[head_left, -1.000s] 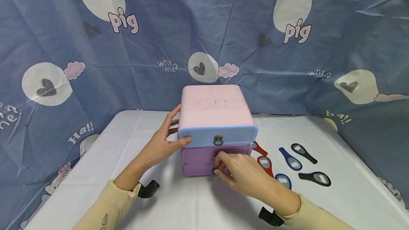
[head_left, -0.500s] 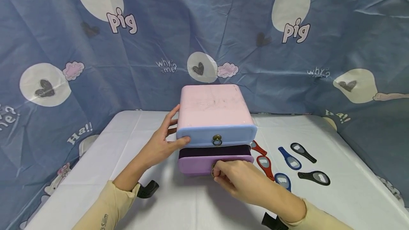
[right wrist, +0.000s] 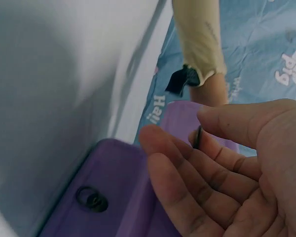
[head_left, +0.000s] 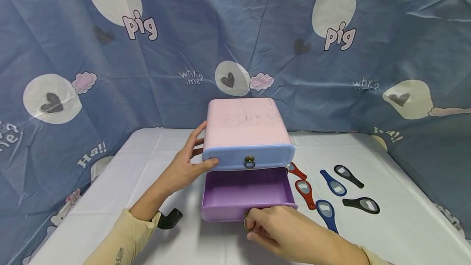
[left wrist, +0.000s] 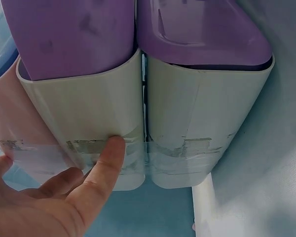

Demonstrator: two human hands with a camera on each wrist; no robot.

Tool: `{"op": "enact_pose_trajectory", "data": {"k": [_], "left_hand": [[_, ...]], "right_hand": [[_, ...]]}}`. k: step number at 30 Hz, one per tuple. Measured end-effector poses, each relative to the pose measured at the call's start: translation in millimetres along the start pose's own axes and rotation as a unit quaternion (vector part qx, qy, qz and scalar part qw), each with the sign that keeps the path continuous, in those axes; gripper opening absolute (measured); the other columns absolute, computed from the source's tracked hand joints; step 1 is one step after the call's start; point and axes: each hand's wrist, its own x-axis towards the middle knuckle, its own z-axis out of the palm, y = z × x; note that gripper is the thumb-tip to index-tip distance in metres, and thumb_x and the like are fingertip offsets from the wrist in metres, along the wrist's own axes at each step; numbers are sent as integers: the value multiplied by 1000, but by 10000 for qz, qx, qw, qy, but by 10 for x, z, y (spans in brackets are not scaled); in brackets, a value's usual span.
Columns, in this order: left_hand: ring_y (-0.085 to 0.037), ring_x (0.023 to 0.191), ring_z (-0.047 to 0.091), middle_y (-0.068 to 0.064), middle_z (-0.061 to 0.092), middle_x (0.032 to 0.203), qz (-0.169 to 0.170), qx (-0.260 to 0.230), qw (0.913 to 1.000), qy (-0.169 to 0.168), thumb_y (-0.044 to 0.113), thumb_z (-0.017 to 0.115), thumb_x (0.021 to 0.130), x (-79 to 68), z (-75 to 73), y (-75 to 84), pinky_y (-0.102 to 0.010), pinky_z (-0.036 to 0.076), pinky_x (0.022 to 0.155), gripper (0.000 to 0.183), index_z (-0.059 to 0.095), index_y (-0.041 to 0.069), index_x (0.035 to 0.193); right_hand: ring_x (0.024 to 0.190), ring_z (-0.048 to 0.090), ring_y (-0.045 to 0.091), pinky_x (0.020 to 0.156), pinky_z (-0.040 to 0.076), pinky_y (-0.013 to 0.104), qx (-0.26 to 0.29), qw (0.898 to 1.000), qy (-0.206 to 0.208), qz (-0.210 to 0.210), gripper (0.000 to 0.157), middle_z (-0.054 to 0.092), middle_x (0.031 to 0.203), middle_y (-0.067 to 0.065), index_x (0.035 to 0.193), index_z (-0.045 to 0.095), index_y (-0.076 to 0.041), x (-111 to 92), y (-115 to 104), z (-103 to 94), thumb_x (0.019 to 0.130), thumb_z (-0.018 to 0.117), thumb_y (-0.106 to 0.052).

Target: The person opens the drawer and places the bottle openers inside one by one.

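A small stacked drawer unit stands on the table, with a pink top (head_left: 246, 122) and a blue upper drawer front (head_left: 228, 158). Below it, the purple middle drawer (head_left: 222, 212) is pulled well out, showing its purple inside walls. My right hand (head_left: 276, 228) pinches that drawer's brass ring pull (head_left: 247, 225) between thumb and fingers. My left hand (head_left: 180, 171) steadies the unit, thumb on the blue front's left edge and straight fingers along the side. In the left wrist view, a fingertip touches the cream casing (left wrist: 98, 108). The right wrist view shows the bottom drawer's ring pull (right wrist: 91, 198).
Right of the unit lie several small magnifying glasses: red (head_left: 305, 193), blue (head_left: 327, 212) and black (head_left: 360, 204) ones. One red one is partly hidden behind the unit. A printed blue curtain (head_left: 176, 52) hangs behind the white-covered table (head_left: 404, 175).
The purple middle drawer has slid out toward me, from shut to widely opened, as my right hand drew its ring pull nearer. My left hand has stayed on the unit.
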Motion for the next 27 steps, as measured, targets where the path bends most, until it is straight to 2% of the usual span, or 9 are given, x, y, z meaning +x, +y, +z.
{"op": "enact_pose_trajectory", "data": {"k": [3,5,10,15,19,24,27], "left_hand": [[-43,153,44,-14,32,171,23,8,10000,-10,37,80,98,2,-4,-5,-57,58,103,98,14,63,164],[-43,153,44,-14,32,171,27,31,10000,-14,37,80,98,2,-6,-8,-57,58,103,97,13,63,164],[-43,153,44,-13,32,171,33,115,9999,-12,38,79,98,2,-6,-11,-56,58,103,97,13,63,164],[-42,153,44,-13,32,171,36,97,9999,-28,38,79,98,18,19,-12,-56,58,103,97,13,63,164],[-42,154,43,-14,31,172,30,87,9999,-85,38,79,98,37,34,-12,-56,58,104,97,12,63,164],[-43,154,42,-14,31,171,-8,155,9999,-65,38,78,99,17,1,-25,-57,57,104,97,12,63,164],[-44,154,42,-14,31,171,5,160,9998,-80,37,78,99,15,-6,-36,-58,57,104,97,11,63,165]], "right_hand": [[69,45,-11,63,43,11,211,9991,-349,130,6,52,78,-21,102,67,-23,-46,-37,2,105,72,-26],[71,46,-12,64,44,10,270,9984,-483,103,6,53,79,-21,104,68,-22,-78,-51,11,105,72,-26],[74,50,-12,68,46,8,265,9974,-661,-104,11,58,86,-20,111,68,-19,-156,-75,39,107,69,-30],[70,46,-12,65,43,7,201,9970,-734,-124,13,50,81,-21,112,66,-20,-226,-76,64,109,66,-32],[69,46,-13,64,41,4,249,9969,-701,-265,12,51,80,-20,115,65,-19,-267,-75,77,107,69,-28],[80,49,-18,72,44,0,740,9912,-621,-905,16,65,88,-13,121,66,-19,-262,-134,87,106,69,-22],[86,50,-20,76,46,-1,997,9845,-557,-1334,12,69,94,-9,120,67,-19,-270,-193,68,108,65,-21]]}}
